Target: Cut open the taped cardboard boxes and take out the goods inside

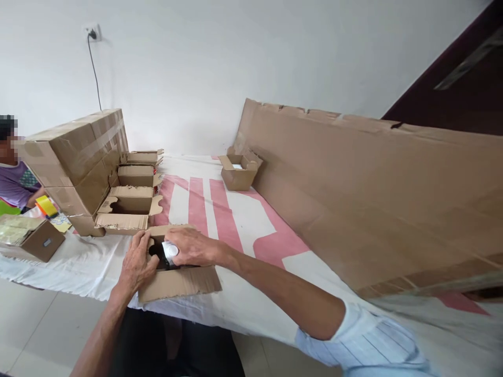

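Observation:
An open cardboard box (181, 284) sits at the table's front edge, its flaps folded outward. My left hand (138, 262) grips the box's left side, fingers curled over the rim. Inside the opening, my right hand (192, 246) is closed round a white-topped bottle (170, 250); its lower part is hidden in the dark interior, where black shapes show. Just beyond stands another open box (131, 204), with more open boxes (135, 175) in a row behind it.
Taped cartons (78, 162) are stacked at the left. Near them lie a tape dispenser (46, 206) and a small taped box (39, 238). A person (18, 175) sits at far left. A small open box (238, 178) stands by a large cardboard sheet (353, 193) on the right.

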A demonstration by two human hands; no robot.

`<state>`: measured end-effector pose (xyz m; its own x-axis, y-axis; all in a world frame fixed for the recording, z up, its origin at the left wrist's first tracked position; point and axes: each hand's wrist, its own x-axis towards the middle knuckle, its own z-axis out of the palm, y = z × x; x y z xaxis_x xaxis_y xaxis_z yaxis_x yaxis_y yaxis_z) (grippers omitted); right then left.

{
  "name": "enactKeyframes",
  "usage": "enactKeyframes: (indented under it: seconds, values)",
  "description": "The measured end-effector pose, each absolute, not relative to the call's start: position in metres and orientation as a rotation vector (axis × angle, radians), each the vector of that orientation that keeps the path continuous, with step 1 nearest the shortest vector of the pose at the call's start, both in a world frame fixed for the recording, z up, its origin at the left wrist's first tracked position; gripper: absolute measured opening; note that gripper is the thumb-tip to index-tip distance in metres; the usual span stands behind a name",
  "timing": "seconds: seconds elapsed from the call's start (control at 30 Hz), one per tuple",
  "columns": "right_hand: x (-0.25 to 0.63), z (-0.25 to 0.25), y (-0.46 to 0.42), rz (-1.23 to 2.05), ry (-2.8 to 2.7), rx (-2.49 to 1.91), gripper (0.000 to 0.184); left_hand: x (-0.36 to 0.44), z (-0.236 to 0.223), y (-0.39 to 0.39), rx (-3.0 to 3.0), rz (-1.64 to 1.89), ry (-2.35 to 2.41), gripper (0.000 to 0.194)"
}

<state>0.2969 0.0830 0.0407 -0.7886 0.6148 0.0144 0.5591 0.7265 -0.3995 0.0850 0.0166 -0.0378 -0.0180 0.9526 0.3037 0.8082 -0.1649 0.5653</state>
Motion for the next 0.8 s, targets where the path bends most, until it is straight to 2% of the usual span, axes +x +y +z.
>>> enactKeyframes:
  seconds: [0.13, 0.23, 0.5, 0.8]
  values:
    - [0.319, 0.048, 0.096, 1.121, -2.26, -0.941, 0.031, 0.076, -0.028, 0.019, 2.139, 0.993, 1.846, 0.054]
    - [0.33, 0.05, 0.106, 1.325, -1.981, -0.833, 0.038, 0.074, -0.012, 0.02, 2.153, 1.059, 1.796, 0.049]
    - [0.332, 0.054, 0.116, 1.525, -1.717, -0.647, 0.053, 0.096, 0.023, 0.021, 1.818, 0.93, 1.295, 0.077]
    - [0.318, 0.04, 0.111, 1.556, -1.483, -0.46, 0.061, 0.117, 0.016, 0.023, 1.779, 1.081, 1.421, 0.052]
